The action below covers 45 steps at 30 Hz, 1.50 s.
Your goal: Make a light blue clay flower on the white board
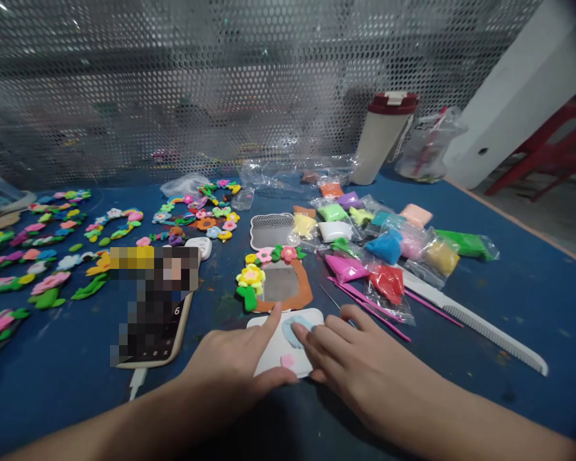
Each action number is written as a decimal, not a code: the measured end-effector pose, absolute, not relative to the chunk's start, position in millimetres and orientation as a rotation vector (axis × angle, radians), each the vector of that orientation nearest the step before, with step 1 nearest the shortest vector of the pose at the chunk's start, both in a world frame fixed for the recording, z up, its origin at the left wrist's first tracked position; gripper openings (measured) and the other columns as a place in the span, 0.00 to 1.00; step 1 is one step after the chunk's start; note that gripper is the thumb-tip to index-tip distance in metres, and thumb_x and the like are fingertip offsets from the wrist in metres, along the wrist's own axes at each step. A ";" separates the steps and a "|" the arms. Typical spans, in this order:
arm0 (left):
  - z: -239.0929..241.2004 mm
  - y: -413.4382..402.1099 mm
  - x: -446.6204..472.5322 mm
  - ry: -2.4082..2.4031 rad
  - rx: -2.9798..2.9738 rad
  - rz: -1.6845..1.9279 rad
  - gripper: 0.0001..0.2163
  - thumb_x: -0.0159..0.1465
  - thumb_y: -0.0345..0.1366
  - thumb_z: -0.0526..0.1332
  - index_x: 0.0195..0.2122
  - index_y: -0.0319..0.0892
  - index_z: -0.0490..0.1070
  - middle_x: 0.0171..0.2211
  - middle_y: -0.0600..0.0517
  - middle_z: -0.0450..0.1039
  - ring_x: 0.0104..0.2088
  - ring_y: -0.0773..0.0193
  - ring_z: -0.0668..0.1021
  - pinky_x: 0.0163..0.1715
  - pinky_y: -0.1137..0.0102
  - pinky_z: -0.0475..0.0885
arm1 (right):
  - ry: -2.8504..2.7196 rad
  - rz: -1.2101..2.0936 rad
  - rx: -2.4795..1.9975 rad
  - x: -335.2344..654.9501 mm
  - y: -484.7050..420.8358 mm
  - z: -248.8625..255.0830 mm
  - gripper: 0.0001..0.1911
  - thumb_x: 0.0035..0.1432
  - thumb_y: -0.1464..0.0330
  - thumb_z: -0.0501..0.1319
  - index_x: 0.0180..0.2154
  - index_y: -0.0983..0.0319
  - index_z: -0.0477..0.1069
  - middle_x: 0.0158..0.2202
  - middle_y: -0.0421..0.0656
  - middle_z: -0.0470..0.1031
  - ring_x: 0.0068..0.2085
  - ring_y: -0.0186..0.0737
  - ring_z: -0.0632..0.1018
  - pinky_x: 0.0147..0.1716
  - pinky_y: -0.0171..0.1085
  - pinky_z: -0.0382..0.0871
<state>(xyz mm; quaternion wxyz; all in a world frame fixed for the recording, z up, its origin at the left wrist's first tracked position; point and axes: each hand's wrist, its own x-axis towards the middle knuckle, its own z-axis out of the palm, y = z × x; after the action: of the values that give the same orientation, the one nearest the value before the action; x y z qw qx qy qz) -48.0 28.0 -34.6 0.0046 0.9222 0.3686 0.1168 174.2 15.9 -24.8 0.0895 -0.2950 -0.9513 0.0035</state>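
Observation:
A small white rounded panel (269,358) lies flat on the table before me. On it are a flattened patch of light blue clay (292,333) and a small pink clay piece (288,361). My left hand (235,358) spans the panel's left side, index finger at the far edge and thumb along the near edge. With fingers bent and bunched, my right hand (340,349) presses a fingertip onto the blue clay; its thumb is by the panel's near right corner. Just beyond stands a mirror (281,285) framed in brown clay with clay flowers.
Left is a phone (158,314) with a charging cable. Clay-decorated frames (115,224) fill the far left. Right lie bagged clay packets (345,266), pink sticks (369,307) and a white comb (480,323). A tumbler (384,141) stands at the back before a perforated metal screen (173,96).

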 end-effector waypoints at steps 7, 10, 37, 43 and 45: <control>-37.6 28.9 -49.1 1.121 2.928 0.420 0.33 0.66 0.56 0.39 0.59 0.35 0.60 0.34 0.45 0.81 0.30 0.58 0.83 0.22 0.71 0.73 | -2.281 0.737 -1.086 194.9 25.3 -6.5 0.14 0.66 0.72 0.51 0.49 0.58 0.70 0.35 0.42 0.72 0.36 0.34 0.73 0.35 0.34 0.66; -38.0 29.1 -50.2 1.151 2.903 0.344 0.32 0.65 0.57 0.40 0.57 0.37 0.64 0.36 0.46 0.81 0.31 0.57 0.83 0.23 0.70 0.74 | -2.142 0.521 -1.189 197.2 34.6 -9.8 0.12 0.63 0.74 0.53 0.45 0.61 0.71 0.38 0.45 0.73 0.39 0.37 0.74 0.37 0.36 0.67; -26.8 18.4 -60.4 1.237 2.271 0.566 0.17 0.63 0.46 0.52 0.48 0.42 0.66 0.22 0.59 0.71 0.15 0.71 0.67 0.18 0.76 0.60 | -1.671 0.269 -1.275 196.2 52.1 13.5 0.04 0.56 0.67 0.62 0.33 0.59 0.68 0.31 0.41 0.70 0.32 0.39 0.71 0.32 0.37 0.65; -12.7 -4.1 -46.3 0.965 1.929 0.575 0.14 0.63 0.48 0.55 0.37 0.42 0.70 0.29 0.53 0.75 0.26 0.67 0.74 0.26 0.75 0.67 | -1.796 1.097 -0.836 147.2 -5.3 9.3 0.09 0.51 0.75 0.67 0.31 0.59 0.68 0.31 0.36 0.69 0.34 0.31 0.71 0.33 0.29 0.65; -6.6 -9.4 -42.3 0.914 1.850 0.574 0.14 0.63 0.47 0.55 0.33 0.41 0.71 0.27 0.53 0.74 0.27 0.66 0.74 0.26 0.75 0.68 | -1.661 1.313 -0.863 149.3 -8.4 7.7 0.10 0.52 0.73 0.66 0.34 0.58 0.67 0.32 0.35 0.68 0.33 0.30 0.70 0.31 0.28 0.65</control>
<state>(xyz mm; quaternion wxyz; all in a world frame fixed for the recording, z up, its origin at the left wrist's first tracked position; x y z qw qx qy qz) -42.3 -9.4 -6.6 0.4794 0.7582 0.3743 0.2350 149.3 -8.4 7.7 0.4145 -0.3436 -0.6610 0.5227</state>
